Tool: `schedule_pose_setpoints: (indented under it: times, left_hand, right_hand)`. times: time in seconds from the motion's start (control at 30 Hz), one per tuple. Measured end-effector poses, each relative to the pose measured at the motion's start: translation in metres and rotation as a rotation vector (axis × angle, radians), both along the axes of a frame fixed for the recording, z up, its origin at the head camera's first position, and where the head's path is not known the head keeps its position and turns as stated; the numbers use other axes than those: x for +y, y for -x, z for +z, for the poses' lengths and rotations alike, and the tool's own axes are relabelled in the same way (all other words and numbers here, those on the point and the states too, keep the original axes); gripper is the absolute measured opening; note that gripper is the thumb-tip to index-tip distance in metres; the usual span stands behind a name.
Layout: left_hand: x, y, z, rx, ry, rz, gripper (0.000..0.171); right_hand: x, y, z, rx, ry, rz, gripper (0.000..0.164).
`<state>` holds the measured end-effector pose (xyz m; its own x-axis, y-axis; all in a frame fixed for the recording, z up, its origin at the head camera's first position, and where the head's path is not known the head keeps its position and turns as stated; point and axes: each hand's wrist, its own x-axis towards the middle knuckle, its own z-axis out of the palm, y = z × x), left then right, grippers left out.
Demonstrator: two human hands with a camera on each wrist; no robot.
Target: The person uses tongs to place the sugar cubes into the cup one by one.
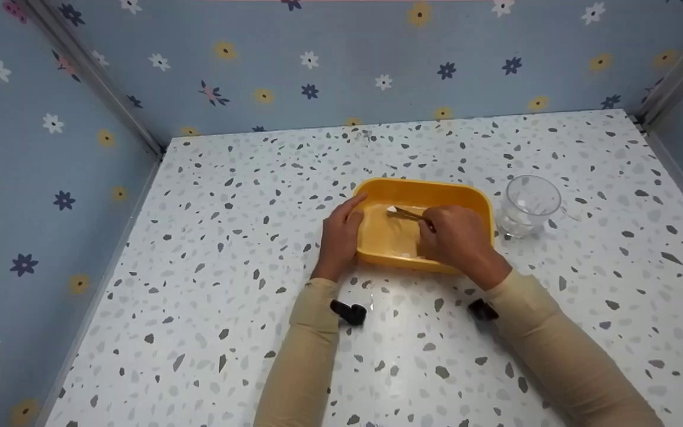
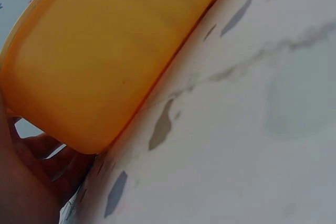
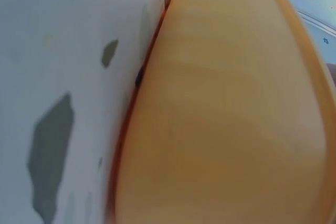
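Observation:
A yellow rectangular tray [image 1: 424, 188] with raised walls sits on the speckled table. My left hand [image 1: 340, 237] grips its left end; in the left wrist view, the fingers [image 2: 63, 169] curl at the tray's outer corner. My right hand [image 1: 459, 238] reaches over the near right part of the tray and holds a slim metal tool [image 1: 409, 214], pointing left. At the tool's tip is a small white piece [image 1: 392, 209]. Another white bit [image 1: 405, 255] lies by the near wall inside. The right wrist view is filled by the tray's outer wall [image 3: 220, 108]; the right hand's fingers are hidden there.
Just right of the tray stands a clear glass mug [image 1: 532, 204], its handle to the right, with whitish pieces low inside. Flower-patterned panels [image 1: 347, 65] border the table at the back and sides. Black wrist cameras [image 1: 350, 312] sit at both sleeves.

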<state>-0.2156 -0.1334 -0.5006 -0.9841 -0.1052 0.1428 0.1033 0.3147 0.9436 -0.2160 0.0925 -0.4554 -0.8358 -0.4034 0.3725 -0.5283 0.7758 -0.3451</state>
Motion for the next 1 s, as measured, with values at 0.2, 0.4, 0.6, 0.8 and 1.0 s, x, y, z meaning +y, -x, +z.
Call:
schedule_pose_setpoints:
  times: [0.2, 0.4, 0.6, 0.8, 1.0]
  left_hand:
    - [0.001, 0.0, 0.0, -0.014, -0.013, 0.005, 0.039]
    - [0.001, 0.0, 0.001, -0.02, -0.016, 0.004, 0.039]
    - [0.0, 0.0, 0.003, -0.029, -0.018, -0.002, 0.04]
    - [0.001, 0.0, 0.002, -0.026, 0.006, 0.011, 0.04]
    - [0.001, 0.001, 0.001, -0.034, 0.009, 0.02, 0.04]
  right_hand:
    - [0.001, -0.002, 0.002, 0.019, 0.009, -0.003, 0.022]
    - [0.001, -0.004, 0.003, 0.036, 0.008, -0.003, 0.021]
    - [0.0, -0.006, 0.004, 0.056, 0.007, -0.005, 0.02]
    - [0.002, -0.01, 0.005, 0.087, 0.027, 0.012, 0.018]
    - [0.003, -0.012, 0.004, 0.107, 0.037, 0.026, 0.016]
